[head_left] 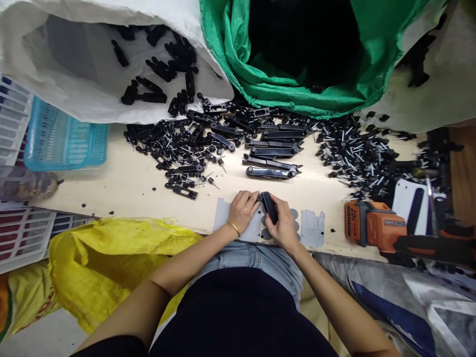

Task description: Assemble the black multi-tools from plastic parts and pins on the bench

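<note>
My right hand (285, 225) is closed around a long black plastic part (269, 207) with a rounded end, tilted upright over the bench edge. Close beside it, the fingertips of my left hand (242, 212) pinch a small black plastic piece (259, 197), mostly hidden by the fingers. Both hands rest over a grey sheet (222, 213) with dark round spots near the right hand. Just beyond the hands lies a row of long black plastic arms (269, 172) with forked ends.
Heaped black links (186, 131) and pins lie left; black-headed metal pins (357, 153) lie right. A white sack (85, 106) and a green sack (230, 64) stand behind. An orange cordless tool (385, 228), blue basket (67, 139) and yellow sack (122, 238) flank me.
</note>
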`<state>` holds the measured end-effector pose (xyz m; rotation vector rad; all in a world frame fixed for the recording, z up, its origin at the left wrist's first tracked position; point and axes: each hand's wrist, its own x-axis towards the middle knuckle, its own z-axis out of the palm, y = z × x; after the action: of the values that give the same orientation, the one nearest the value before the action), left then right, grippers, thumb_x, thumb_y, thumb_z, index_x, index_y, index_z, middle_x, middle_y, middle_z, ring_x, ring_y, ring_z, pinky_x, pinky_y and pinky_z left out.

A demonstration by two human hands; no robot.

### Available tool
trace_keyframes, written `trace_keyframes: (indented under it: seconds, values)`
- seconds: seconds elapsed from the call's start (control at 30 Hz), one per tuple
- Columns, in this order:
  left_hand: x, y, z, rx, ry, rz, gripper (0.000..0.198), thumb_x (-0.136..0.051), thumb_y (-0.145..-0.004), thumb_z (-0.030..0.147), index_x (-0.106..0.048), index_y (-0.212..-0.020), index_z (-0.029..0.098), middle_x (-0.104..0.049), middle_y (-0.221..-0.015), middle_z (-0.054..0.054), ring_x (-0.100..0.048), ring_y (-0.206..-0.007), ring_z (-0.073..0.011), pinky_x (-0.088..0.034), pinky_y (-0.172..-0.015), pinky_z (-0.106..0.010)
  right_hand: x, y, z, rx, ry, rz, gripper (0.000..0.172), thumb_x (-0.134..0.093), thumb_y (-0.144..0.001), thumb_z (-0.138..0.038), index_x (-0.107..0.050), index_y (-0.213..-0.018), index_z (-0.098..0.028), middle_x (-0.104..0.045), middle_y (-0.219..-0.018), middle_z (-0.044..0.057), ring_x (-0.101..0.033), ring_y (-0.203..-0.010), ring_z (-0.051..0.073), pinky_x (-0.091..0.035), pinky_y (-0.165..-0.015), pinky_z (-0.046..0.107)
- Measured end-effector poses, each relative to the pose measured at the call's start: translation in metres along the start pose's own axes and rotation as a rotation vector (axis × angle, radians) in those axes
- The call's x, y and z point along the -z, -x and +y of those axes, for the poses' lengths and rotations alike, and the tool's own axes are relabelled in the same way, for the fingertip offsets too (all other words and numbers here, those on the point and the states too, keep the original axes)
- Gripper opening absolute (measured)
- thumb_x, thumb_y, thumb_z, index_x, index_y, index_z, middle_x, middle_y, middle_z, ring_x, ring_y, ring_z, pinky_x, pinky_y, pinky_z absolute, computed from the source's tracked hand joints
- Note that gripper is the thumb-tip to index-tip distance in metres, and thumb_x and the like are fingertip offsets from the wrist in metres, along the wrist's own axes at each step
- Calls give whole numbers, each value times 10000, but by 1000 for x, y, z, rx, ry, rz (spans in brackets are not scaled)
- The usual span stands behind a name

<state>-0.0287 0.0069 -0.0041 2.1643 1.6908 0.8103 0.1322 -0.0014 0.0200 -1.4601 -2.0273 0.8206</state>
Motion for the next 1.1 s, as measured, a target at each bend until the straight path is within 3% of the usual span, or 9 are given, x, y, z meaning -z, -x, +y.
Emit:
trace_keyframes:
  seconds: [0.17, 0.4, 0.57, 0.73, 0.9, 1.03, 1.1]
  values:
    - [8, -5, -10, -189, -34, -120, 282, -402, -929, 310, -552, -1105, 147, -571, -843, -64, -525, -806, -189, -479, -727, -310, 0, 0, 0, 13, -18, -14, 556, -478, -741, -134, -401, -1287, -198, -549, -1169, 113, -505, -1076, 252, -440, -913, 449]
    - [5, -2, -5, -55, -63, -56, 299, -374, -939, 296, -529, -1146, 145, -571, -854, -71, -531, -817, -190, -480, -743, -325, 1, 0, -1, -16, -28, -32, 582, -480, -740, -147, -388, -1311, -205, -544, -1184, 111, -492, -1090, 260, -439, -907, 453]
    - [9, -8, -15, -222, -72, -211, 301, -386, -934, 327, -552, -1125, 163, -588, -857, -66, -546, -815, -190, -481, -728, -317, 0, 0, -3, -47, -50, -27, 545, -484, -739, -146, -420, -1277, -209, -553, -1157, 111, -510, -1068, 258, -456, -874, 447]
    - [9, -6, -13, -81, -42, -96, 318, -379, -936, 311, -541, -1143, 132, -573, -855, -73, -528, -833, -193, -477, -758, -322, -2, 0, -3, 8, -33, -5, 531, -485, -733, -142, -430, -1260, -184, -561, -1151, 116, -500, -1075, 257, -440, -908, 449]
    - [5, -16, -11, -221, 85, -223, 272, -418, -921, 310, -574, -1091, 166, -554, -853, -57, -517, -849, -186, -474, -777, -322, -3, 0, -2, 22, -21, 12, 544, -479, -732, -134, -420, -1271, -181, -557, -1160, 117, -494, -1076, 258, -434, -918, 452]
    - [0, -22, -9, -96, 107, -110, 281, -410, -918, 254, -565, -1116, 129, -534, -843, -64, -506, -837, -187, -469, -774, -331, -4, 1, -3, 36, 3, 30, 551, -475, -732, -126, -412, -1278, -165, -557, -1161, 122, -493, -1070, 257, -443, -908, 439]
    - [0, -25, -15, -142, 145, -130, 285, -431, -912, 270, -570, -1115, 127, -533, -831, -60, -506, -823, -181, -470, -761, -320, -5, 1, -2, 44, 22, 25, 560, -474, -729, -115, -408, -1283, -161, -557, -1162, 123, -494, -1068, 258, -444, -913, 438]
